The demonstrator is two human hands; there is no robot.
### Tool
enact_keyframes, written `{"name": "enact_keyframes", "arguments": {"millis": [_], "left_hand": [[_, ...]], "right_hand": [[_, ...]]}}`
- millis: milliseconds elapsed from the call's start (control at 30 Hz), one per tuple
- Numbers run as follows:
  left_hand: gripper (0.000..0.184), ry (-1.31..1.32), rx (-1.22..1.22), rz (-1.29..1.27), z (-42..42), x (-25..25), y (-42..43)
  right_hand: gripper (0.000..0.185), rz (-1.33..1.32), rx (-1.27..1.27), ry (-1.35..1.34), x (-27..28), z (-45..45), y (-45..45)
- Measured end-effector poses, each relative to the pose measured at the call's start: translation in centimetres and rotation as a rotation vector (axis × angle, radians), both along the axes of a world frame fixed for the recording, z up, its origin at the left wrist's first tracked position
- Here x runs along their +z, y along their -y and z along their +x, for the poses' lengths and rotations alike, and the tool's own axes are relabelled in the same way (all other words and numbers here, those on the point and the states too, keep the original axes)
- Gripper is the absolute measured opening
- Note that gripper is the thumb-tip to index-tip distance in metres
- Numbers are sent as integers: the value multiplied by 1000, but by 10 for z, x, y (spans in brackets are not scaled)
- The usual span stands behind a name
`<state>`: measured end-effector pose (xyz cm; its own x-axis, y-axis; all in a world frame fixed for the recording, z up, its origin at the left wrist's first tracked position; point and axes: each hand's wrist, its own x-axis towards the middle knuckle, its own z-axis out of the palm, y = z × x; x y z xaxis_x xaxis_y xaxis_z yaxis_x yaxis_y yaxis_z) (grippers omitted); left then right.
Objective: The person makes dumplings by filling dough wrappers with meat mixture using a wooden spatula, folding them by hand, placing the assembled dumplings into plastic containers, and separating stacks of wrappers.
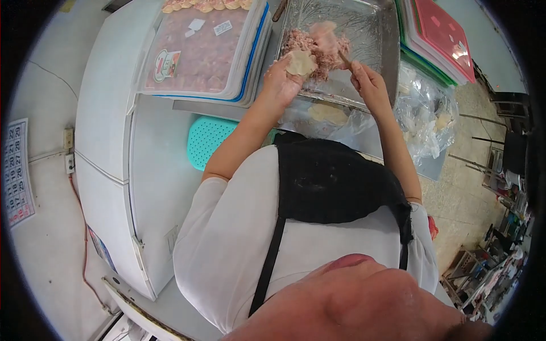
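Note:
A round, pale dough wrapper [301,63] lies across the fingers of my left hand [280,82], which holds it at the near left of the meat filling. My right hand [369,85] is closed around the handle of a narrow, wooden-looking spatula [344,58]. The spatula's far end reaches into the pink minced meat [331,55], and what it carries there is hard to make out. The meat sits heaped in a metal tray [369,28], whose bottom is smeared with residue.
Stacked lidded containers [199,57] stand left of the tray, with folded dumplings [207,5] on top. To the right are a stack of coloured lids or trays [443,40] and a clear plastic bag [424,113]. More wrappers [328,113] lie near my apron; a turquoise perforated basket [210,139] sits lower left.

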<state>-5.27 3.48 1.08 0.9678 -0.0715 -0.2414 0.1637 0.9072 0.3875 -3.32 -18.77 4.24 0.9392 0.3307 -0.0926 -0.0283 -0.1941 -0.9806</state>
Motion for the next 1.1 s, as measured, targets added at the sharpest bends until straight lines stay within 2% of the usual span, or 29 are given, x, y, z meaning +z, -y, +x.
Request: {"name": "enact_keyframes", "arguments": {"millis": [67,133,167,267,300,400,500,600,700,767,800,867,900,967,1067,1100], "left_hand": [[37,1,32,-129,6,2,9],[44,385,-117,-485,23,-21,5],[48,578,-192,-662,30,-36,3],[56,-133,141,-181,12,31,15],[71,289,-83,-597,26,-31,-8],[73,-78,202,12,26,-3,7],[80,20,175,86,14,41,31],[80,-48,199,91,17,36,35],[74,-30,203,72,19,46,47],[70,-72,249,18,19,61,57],[65,-9,194,-6,21,50,52],[58,114,82,-40,27,21,33],[58,188,66,172,21,29,38],[63,328,37,588,4,56,55],[65,608,253,1492,3,73,59],[63,671,167,1549,2,77,58]], "right_hand": [[32,-93,23,-8,-8,1,-2],[34,-214,60,6,-1,-14,-16],[32,-333,111,232,-15,-10,-9],[29,-707,249,575,12,5,16],[25,-863,283,578,25,3,21],[25,-781,183,682,38,-10,17],[24,-743,260,703,7,4,23],[23,-1070,308,687,67,-5,33],[25,-830,263,862,58,-12,27],[26,-815,296,797,50,-1,35],[27,-807,319,772,49,5,41],[29,-519,305,601,54,16,61],[30,-376,289,512,58,20,70],[32,-275,306,350,68,23,82],[33,-275,395,226,78,17,92],[34,-297,435,208,80,15,92]]}}
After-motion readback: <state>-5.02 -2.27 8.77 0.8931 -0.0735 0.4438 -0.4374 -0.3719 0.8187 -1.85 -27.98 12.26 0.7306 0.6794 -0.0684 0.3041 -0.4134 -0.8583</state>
